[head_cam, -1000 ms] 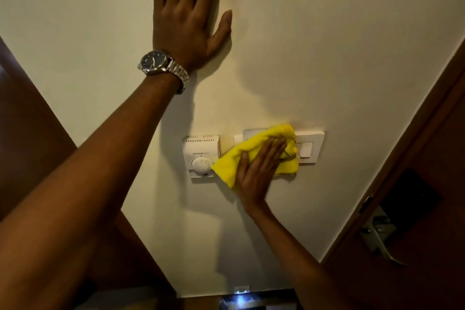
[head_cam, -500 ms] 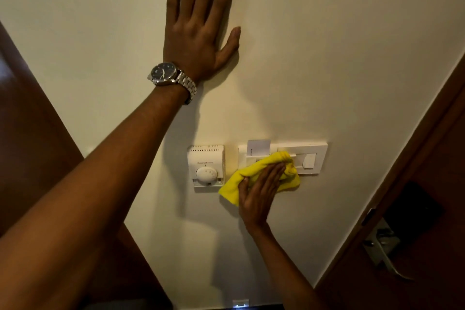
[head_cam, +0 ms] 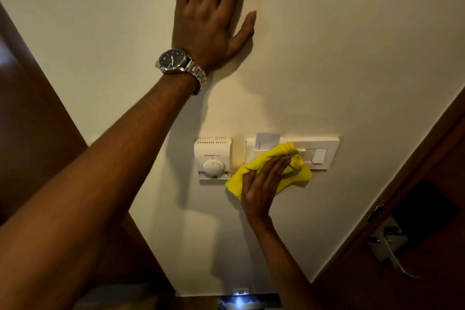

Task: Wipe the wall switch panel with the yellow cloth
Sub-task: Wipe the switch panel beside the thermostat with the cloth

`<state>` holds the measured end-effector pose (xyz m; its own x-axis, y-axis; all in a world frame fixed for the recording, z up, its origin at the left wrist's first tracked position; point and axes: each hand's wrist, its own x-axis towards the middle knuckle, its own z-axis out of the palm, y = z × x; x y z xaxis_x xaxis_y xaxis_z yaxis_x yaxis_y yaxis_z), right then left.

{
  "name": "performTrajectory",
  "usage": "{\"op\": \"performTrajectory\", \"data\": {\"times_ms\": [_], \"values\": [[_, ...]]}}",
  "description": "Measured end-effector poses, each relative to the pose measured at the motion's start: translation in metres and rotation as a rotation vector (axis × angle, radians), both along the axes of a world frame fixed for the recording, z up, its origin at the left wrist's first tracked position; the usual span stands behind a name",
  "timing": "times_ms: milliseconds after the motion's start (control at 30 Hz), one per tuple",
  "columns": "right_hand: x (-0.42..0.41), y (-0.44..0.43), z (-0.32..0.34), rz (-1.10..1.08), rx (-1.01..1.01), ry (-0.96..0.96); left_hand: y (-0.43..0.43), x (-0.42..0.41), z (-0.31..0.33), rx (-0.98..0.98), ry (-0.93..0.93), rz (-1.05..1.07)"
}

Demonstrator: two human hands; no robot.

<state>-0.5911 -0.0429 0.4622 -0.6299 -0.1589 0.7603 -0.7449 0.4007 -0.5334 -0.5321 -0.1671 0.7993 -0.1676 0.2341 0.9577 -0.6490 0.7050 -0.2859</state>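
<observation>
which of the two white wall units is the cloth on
The wider switch panel on the right; the yellow cloth under the right hand covers its left part. The dial thermostat sits uncovered.

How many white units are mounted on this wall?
2: the thermostat left of the yellow cloth, and the switch panel, partly hidden under the cloth.

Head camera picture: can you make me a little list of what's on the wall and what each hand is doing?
wall: cream, plain
switch panel: white, partly covered by the cloth
card: sticks up from the panel's top left
dial box: white, round knob, left of the panel
yellow cloth: bunched, pressed on the panel
right hand: flat on the cloth, wiping
left hand: open, flat on the wall above
watch: silver, on the left wrist
door handle: metal, lower right
</observation>
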Motion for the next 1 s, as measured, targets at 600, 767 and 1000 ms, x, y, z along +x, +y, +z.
{"op": "performTrajectory", "data": {"times_ms": [600, 767, 1000], "values": [[0.043, 0.032, -0.007, 0.204, 0.066, -0.348, 0.036, 0.046, -0.067, 0.368, -0.342, -0.159], [0.102, 0.057, -0.029, 0.466, 0.031, -0.742, 0.103, 0.143, -0.291, 1.037, -0.241, -0.37], [0.206, 0.038, -0.074, 0.739, 0.343, -0.835, 0.114, 0.264, -0.433, 2.018, 0.107, -0.616]]}}
